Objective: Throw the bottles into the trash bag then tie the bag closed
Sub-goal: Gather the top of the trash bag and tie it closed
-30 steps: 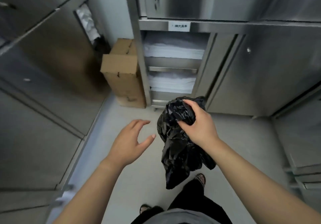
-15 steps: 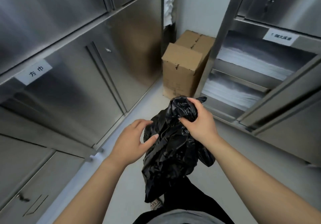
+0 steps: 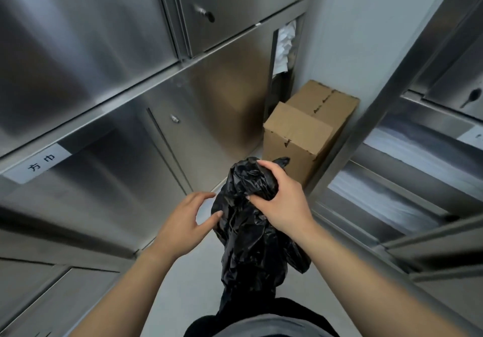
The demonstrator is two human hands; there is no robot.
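A crumpled black trash bag (image 3: 248,234) hangs in front of me at mid-frame. My right hand (image 3: 281,196) grips its bunched top, fingers curled round the plastic. My left hand (image 3: 187,217) is beside the bag's left side, fingers spread and loosely bent, thumb tip at or very near the plastic, holding nothing. No bottles are in view.
Stainless steel cabinets (image 3: 109,80) with labelled doors line the left. A tall cardboard box (image 3: 303,132) stands in the corner ahead. Open steel shelves with white folded stacks (image 3: 392,195) sit on the right. A narrow grey floor strip (image 3: 188,284) runs between them.
My view has swung left, from the right-hand shelves toward the left-hand cabinets. The left hand has closed in on the bag's side. The right hand has kept its grip on the bag's top.
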